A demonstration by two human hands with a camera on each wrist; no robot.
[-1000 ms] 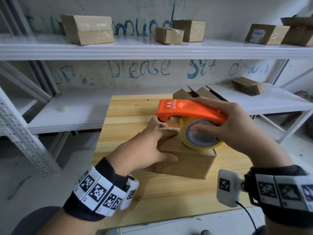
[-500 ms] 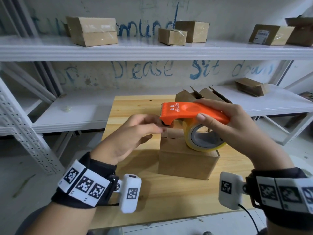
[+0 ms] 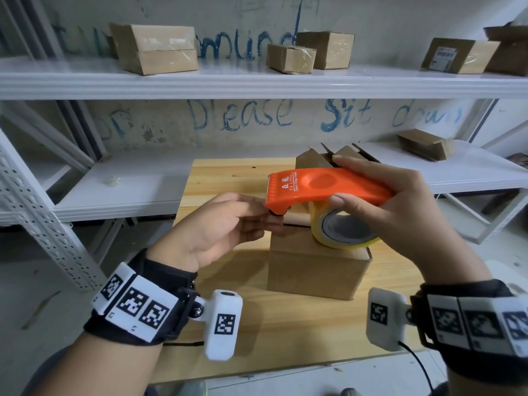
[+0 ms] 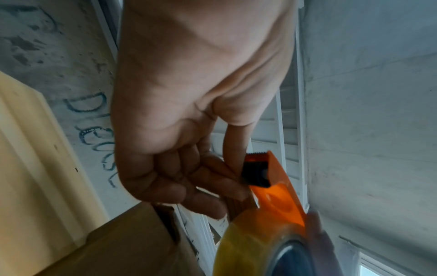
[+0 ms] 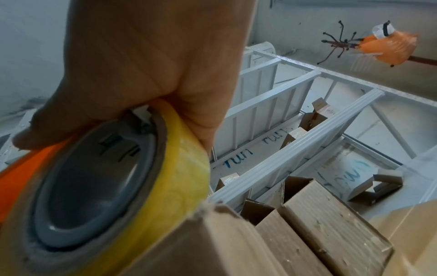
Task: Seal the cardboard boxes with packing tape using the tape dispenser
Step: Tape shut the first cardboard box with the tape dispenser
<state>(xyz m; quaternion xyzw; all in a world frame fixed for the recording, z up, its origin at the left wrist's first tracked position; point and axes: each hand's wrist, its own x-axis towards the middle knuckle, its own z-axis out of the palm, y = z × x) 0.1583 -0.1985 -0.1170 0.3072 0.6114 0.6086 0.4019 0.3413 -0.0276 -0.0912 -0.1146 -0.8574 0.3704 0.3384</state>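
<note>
Box (image 3: 317, 270) mid-table — seam untaped, nothing sealed yet. Right hand (image 3: 405, 212) wraps tape dispenser (image 3: 325, 185); left hand (image 3: 225, 224) pinches at its roller — tape end, probably.

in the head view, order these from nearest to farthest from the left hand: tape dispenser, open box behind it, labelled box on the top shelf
1. Tape dispenser: its front end is at the left hand fingertips.
2. Open box: behind the dispenser, at the table's far edge.
3. Labelled box: top shelf, far right.
</note>
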